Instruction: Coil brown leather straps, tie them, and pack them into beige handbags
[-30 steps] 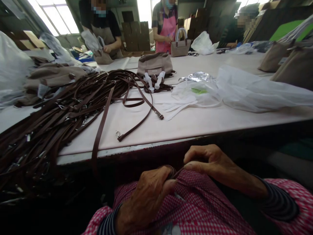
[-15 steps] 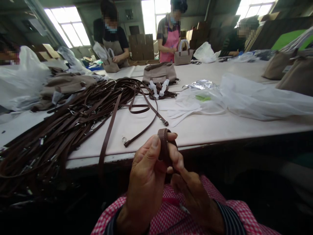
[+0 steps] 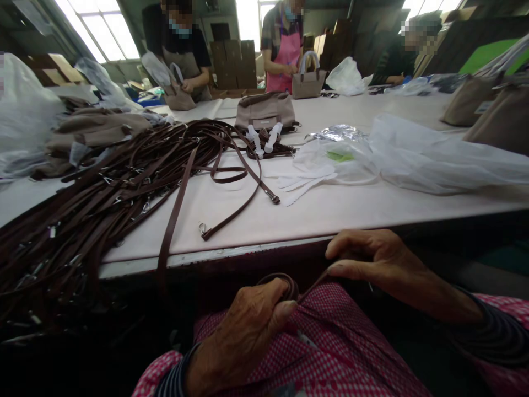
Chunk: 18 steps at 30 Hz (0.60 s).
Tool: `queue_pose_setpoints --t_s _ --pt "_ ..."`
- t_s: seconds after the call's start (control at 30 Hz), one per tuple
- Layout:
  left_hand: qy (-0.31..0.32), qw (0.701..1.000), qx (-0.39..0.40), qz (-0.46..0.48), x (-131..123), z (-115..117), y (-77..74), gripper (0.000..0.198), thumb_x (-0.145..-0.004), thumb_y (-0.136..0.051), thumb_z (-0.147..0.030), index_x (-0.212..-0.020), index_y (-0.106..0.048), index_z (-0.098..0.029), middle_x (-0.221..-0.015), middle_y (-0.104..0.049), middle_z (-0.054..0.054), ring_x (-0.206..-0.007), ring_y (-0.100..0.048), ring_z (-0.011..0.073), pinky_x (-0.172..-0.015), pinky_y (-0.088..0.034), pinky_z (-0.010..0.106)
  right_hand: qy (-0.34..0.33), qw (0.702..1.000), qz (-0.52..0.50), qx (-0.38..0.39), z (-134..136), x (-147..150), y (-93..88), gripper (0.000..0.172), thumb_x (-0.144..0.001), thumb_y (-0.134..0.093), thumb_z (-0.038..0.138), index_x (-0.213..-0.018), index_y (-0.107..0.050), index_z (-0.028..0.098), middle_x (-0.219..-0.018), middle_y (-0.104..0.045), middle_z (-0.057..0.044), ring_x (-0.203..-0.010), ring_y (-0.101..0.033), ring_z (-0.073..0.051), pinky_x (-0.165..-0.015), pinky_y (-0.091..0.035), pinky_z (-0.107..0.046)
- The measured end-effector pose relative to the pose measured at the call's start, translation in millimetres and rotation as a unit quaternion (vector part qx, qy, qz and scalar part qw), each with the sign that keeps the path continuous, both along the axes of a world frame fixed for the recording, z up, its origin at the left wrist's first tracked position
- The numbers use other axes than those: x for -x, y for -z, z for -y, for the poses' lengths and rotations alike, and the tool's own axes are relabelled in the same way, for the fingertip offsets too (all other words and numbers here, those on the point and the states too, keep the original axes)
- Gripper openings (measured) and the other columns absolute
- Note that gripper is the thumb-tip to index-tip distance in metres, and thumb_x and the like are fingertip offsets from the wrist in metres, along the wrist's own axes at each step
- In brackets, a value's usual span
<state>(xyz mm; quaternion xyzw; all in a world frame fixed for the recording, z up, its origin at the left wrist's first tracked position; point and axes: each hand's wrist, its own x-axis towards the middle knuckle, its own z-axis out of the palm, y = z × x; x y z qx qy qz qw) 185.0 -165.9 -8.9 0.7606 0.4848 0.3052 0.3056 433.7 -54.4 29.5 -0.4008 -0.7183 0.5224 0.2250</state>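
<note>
Judged mid-handling: left hand (image 3: 248,325) closes its fingers around a looped brown strap (image 3: 285,280), right hand (image 3: 372,259) pinches its taut run below the table (image 3: 248,251) edge; further pulling needs 2 firm grips.

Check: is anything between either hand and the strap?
Nothing visible. The left hand has the looped strap in its grip, and the right hand pinches the stretch running from it. Both touch it directly, over the apron, below the table edge.
</note>
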Motion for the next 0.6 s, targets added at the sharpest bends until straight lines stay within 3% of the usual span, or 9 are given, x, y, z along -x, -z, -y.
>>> queue_pose_setpoints --t_s 0.07,0.13,0.2,0.27,0.37,0.47,0.53,0.6 --pt "-0.019 0.993 0.09 0.078 -3 8 -6.9 0.034 -0.11 -0.04 -0.037 -0.087 -0.059 -0.02 -0.078 -0.059 -0.001 -0.069 -0.054 0.0129 -0.068 -0.041 0.025 -0.006 0.993 0.002 -0.115 -7 9 9.5 0.03 -0.09 -0.076 0.047 -0.081 -0.074 0.019 -0.073 -0.068 -0.001 -0.069 -0.059 -0.014 -0.064 -0.046 -0.025" --pt "-0.052 0.964 0.177 0.189 -9 12 -11.8 0.044 -0.109 -0.042 -0.044 -0.075 -0.055 -0.019 -0.065 -0.049 -0.002 -0.059 -0.044 0.0106 -0.058 -0.035 0.024 -0.012 0.983 -0.009 -0.184 -3 21 24.9 0.033 -0.096 -0.069 0.044 -0.076 -0.072 0.018 -0.075 -0.068 -0.003 -0.072 -0.06 -0.016 -0.069 -0.048 -0.026" --pt "-0.082 0.903 0.259 0.332 -16 11 -16.5 0.048 -0.108 -0.042 -0.049 -0.074 -0.056 -0.017 -0.056 -0.039 -0.004 -0.05 -0.033 0.0086 -0.048 -0.028 0.022 0.01 0.981 -0.04 -0.189 12 34 40.4 0.033 -0.101 -0.062 0.041 -0.079 -0.069 0.018 -0.077 -0.067 -0.003 -0.072 -0.061 -0.015 -0.068 -0.049 -0.026" --pt "-0.11 0.822 0.307 0.467 -23 6 -23.7 0.048 -0.107 -0.043 -0.048 -0.081 -0.063 -0.014 -0.054 -0.035 -0.006 -0.047 -0.026 0.0068 -0.044 -0.023 0.019 0.076 0.98 -0.097 -0.158 30 44 52.2 0.028 -0.107 -0.052 0.037 -0.094 -0.07 0.02 -0.078 -0.067 -0.002 -0.074 -0.064 -0.015 -0.069 -0.051 -0.024" --pt "-0.139 0.718 0.318 0.603 -28 -5 -40.1 0.044 -0.108 -0.046 -0.04 -0.088 -0.069 -0.008 -0.057 -0.032 -0.008 -0.047 -0.023 0.0036 -0.045 -0.026 0.013 0.141 0.962 -0.148 -0.184 48 54 62.6 0.023 -0.109 -0.047 0.032 -0.119 -0.066 0.024 -0.091 -0.072 -0.002 -0.085 -0.069 -0.016 -0.076 -0.053 -0.025" --pt "-0.125 0.634 0.322 0.692 -26 -13 -57.1 0.044 -0.109 -0.044 -0.034 -0.088 -0.071 -0.007 -0.059 -0.031 -0.008 -0.047 -0.027 0.0019 -0.049 -0.036 0.011 0.067 0.962 -0.131 -0.231 49 59 68.5 0.022 -0.107 -0.05 0.03 -0.12 -0.065 0.022 -0.097 -0.071 -0.004 -0.08 -0.066 -0.015 -0.072 -0.051 -0.025" --pt "-0.102 0.599 0.317 0.728 -22 -16 -64.0 0.045 -0.11 -0.041 -0.031 -0.087 -0.071 -0.006 -0.06 -0.033 -0.007 -0.047 -0.031 0.0019 -0.051 -0.041 0.011 0.018 0.974 -0.131 -0.183 48 63 69.9 0.024 -0.109 -0.045 0.034 -0.11 -0.066 0.02 -0.078 -0.064 -0.001 -0.063 -0.057 -0.012 -0.06 -0.044 -0.024" --pt "-0.097 0.598 0.292 0.74 -19 -18 -65.7 0.046 -0.111 -0.039 -0.031 -0.089 -0.071 -0.005 -0.06 -0.035 -0.007 -0.048 -0.036 0.0024 -0.054 -0.046 0.012 -0.007 0.986 -0.135 -0.101 52 67 68.9 0.032 -0.11 -0.041 0.041 -0.1 -0.064 0.021 -0.07 -0.054 0.002 -0.057 -0.05 -0.011 -0.056 -0.04 -0.024"
